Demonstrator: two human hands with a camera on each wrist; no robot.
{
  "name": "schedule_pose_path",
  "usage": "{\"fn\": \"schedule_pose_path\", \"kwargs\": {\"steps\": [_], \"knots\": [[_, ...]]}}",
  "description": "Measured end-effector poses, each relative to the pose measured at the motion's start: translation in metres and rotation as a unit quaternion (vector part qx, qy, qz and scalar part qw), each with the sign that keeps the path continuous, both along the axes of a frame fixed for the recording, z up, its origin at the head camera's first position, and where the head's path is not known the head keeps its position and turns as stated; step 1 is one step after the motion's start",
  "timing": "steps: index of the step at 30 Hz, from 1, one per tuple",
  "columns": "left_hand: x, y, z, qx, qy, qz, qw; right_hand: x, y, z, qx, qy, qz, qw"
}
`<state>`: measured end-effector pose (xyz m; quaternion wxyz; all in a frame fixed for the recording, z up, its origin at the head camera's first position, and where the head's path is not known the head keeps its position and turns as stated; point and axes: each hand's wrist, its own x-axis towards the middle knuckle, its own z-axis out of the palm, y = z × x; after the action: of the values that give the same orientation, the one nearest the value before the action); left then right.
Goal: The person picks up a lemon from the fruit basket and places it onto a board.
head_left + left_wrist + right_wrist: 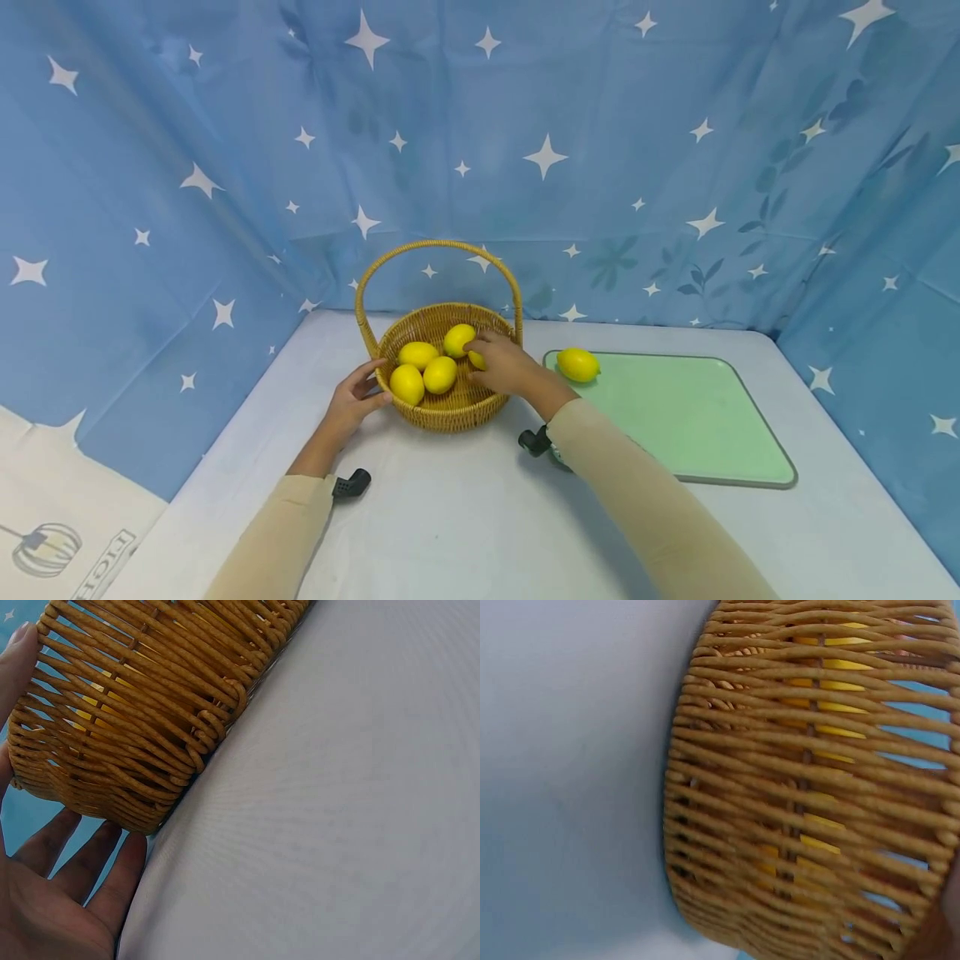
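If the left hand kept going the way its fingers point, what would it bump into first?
The left hand already touches the wicker basket, so it would likely press its woven wall first, lemons lying just behind.

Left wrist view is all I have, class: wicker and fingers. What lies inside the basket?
Observer: Four whole lemons show in the basket, and a fifth peeks from under the right hand.
Operator: Where is that hand?
Observer: It reaches over the rim, fingers curled on that fifth lemon.
Operator: And the left hand?
Observer: The left hand rests on the basket's outer wall.
Operator: Anything beside the basket?
Observer: One lemon on the green board, at the far left corner of the green board.
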<state>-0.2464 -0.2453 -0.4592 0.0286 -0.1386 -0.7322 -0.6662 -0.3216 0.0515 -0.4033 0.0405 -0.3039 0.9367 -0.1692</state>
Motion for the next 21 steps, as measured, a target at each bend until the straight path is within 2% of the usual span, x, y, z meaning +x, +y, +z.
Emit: {"fn": "schedule_pose_path", "kwargs": {"steps": [12,21], "knots": [[0.0,0.002,0.0,-0.005,-0.004,0.002,1.0,0.0,-0.018,0.0,0.106,0.004,-0.058,0.993],[-0.001,0.001,-0.001,-0.007,0.002,0.001,1.0,0.0,-0.017,-0.002,0.088,0.036,-0.057,0.994]]}}
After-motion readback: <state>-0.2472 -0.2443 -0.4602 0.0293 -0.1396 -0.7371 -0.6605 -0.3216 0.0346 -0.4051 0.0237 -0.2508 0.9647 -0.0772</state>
